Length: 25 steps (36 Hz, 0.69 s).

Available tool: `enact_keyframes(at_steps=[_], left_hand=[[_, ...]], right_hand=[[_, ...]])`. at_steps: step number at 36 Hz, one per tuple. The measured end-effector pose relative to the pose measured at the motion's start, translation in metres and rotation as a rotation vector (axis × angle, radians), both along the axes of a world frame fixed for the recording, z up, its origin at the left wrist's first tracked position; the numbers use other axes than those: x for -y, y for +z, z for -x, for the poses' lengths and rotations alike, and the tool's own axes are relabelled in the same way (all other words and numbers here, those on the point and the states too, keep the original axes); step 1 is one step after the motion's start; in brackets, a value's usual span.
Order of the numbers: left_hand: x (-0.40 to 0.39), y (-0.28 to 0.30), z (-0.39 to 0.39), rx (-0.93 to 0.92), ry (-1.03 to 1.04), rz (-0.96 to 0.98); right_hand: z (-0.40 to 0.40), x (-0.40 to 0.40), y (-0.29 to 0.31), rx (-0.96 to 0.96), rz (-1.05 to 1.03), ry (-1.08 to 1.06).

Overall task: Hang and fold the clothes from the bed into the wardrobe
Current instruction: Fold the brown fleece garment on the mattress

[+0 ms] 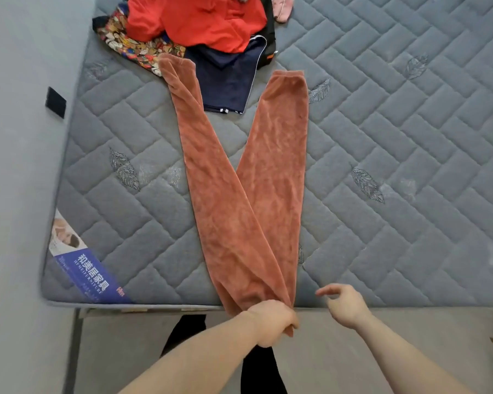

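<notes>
Rust-coloured fleece trousers (248, 194) lie on the grey quilted mattress (396, 137), their two legs spread in a V away from me. The waist end is bunched at the near bed edge, and my left hand (272, 319) grips it there. Just to the right, my right hand (345, 304) hovers over the bed edge with fingers loosely spread, holding nothing. At the far end of the bed lies a pile of clothes: a red garment (199, 21), a patterned floral one (131, 48) and a navy one (225, 78). The wardrobe is out of view.
A small pink item (282, 8) lies beyond the pile. A grey wall (17, 137) with a black socket (55, 102) runs along the bed's left side. A blue label (88, 274) marks the mattress's near left corner. Floor lies below the bed edge.
</notes>
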<state>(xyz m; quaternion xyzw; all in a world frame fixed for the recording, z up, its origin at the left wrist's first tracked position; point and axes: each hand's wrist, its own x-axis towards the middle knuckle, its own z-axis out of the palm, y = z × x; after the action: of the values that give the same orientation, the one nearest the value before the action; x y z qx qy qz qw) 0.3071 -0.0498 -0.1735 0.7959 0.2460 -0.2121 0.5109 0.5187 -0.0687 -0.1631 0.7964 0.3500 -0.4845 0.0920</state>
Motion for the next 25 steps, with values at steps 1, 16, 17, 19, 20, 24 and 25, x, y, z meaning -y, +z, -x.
enact_keyframes(at_steps=[1,16,17,19,20,24,25], left_hand=[[0.000,-0.006,0.002,-0.010,0.029,0.007],[-0.190,-0.049,0.142,-0.259,1.090,-0.326],[-0.204,-0.053,0.151,-0.264,1.101,-0.340],[-0.231,-0.062,0.162,-0.268,1.101,-0.373],[-0.244,-0.067,0.165,-0.265,1.103,-0.391],[-0.292,-0.082,0.160,-0.237,1.148,-0.429],[-0.302,-0.086,0.155,-0.230,1.153,-0.433]], right_hand=[[-0.004,-0.004,-0.002,-0.003,-0.004,0.008],[0.067,-0.151,-0.039,-0.200,-0.263,-0.007],[0.076,-0.164,-0.046,-0.214,-0.289,-0.014],[0.095,-0.188,-0.058,-0.229,-0.336,-0.032],[0.104,-0.198,-0.064,-0.233,-0.358,-0.043],[0.133,-0.230,-0.092,-0.223,-0.419,-0.050],[0.139,-0.235,-0.099,-0.217,-0.419,-0.046]])
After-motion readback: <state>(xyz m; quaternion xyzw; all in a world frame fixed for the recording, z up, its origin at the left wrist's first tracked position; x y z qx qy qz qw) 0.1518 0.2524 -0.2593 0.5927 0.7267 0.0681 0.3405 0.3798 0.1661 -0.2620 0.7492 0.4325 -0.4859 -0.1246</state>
